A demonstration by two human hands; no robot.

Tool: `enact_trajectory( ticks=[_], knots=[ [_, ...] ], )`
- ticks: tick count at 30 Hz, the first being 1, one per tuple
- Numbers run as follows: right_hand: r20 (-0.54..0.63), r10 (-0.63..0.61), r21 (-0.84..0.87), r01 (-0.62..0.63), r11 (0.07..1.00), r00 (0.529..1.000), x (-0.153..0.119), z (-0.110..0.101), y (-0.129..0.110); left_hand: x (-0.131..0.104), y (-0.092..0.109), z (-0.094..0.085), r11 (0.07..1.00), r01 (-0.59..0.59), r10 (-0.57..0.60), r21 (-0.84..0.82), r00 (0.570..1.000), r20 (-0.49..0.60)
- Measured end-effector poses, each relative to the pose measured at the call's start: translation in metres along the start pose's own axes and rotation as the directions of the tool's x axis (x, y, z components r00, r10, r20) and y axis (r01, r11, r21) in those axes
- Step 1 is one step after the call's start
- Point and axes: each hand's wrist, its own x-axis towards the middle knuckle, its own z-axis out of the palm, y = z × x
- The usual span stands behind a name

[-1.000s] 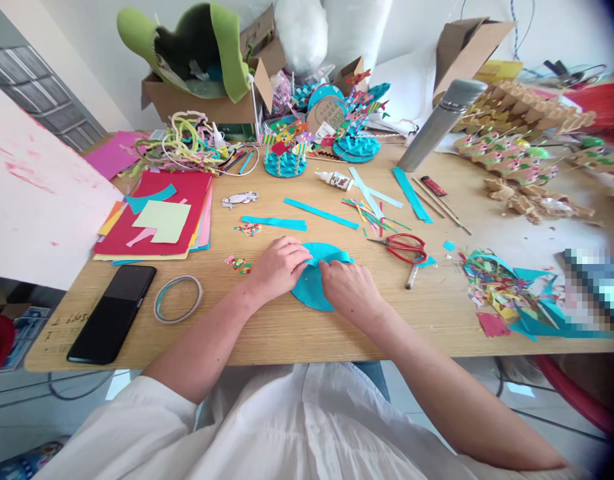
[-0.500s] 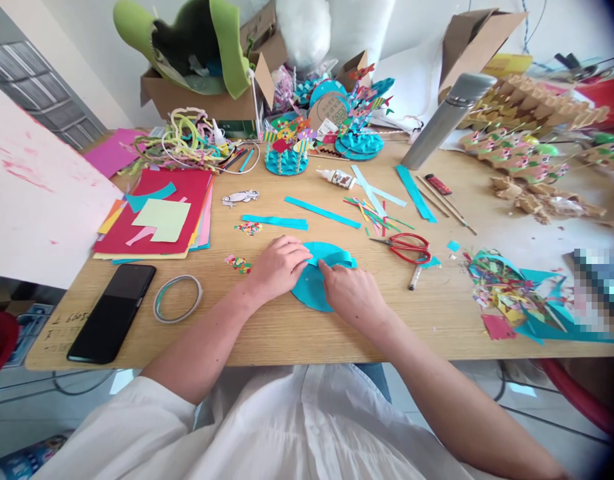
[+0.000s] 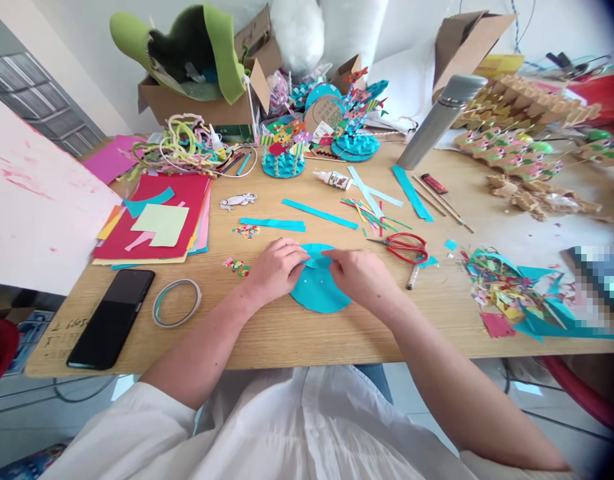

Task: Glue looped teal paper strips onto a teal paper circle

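A round blue disc (image 3: 321, 297) lies flat on the table in front of me, with a few small pale dots on it. Across its far part runs a blue paper strip (image 3: 317, 257). My left hand (image 3: 275, 270) rests at the disc's left edge, its fingers together and closed on the strip's left end. From the right, my right hand (image 3: 361, 277) reaches over the disc with curled fingers, the thumb and index finger closed at the strip's right part. My fingers hide both ends of the strip.
Loose blue strips (image 3: 321, 213), a glue bottle (image 3: 333, 179) and red-handled scissors (image 3: 407, 247) lie beyond the disc. Tape (image 3: 177, 325) and a phone (image 3: 111, 320) are at left, paper scraps (image 3: 507, 293) at right. A grey flask (image 3: 439, 123) stands behind.
My right hand has moved slightly right and away from me along the strip. The strip's raised loop no longer shows, and more of the disc is uncovered. My left hand stays nearly still.
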Motion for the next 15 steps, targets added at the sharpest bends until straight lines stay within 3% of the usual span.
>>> enact_trajectory(
  ticks=[3, 9, 15],
  knots=[
    [-0.147, -0.004, 0.183, 0.031, 0.983, 0.989, 0.016, -0.009, 0.019, 0.001, 0.002, -0.001, 1.000, 0.014, -0.014, 0.002, 1.000, 0.005],
    [0.069, -0.074, 0.346, 0.046, 0.937, 0.995, 0.044, -0.003, 0.036, 0.003, 0.002, 0.000, 1.000, 0.024, -0.024, 0.017, 1.000, 0.015],
    [0.043, -0.076, 0.301, 0.060, 0.952, 0.996, 0.045, 0.014, 0.038, 0.002, 0.000, 0.004, 0.999, 0.037, -0.037, -0.012, 0.999, -0.002]
  ],
)
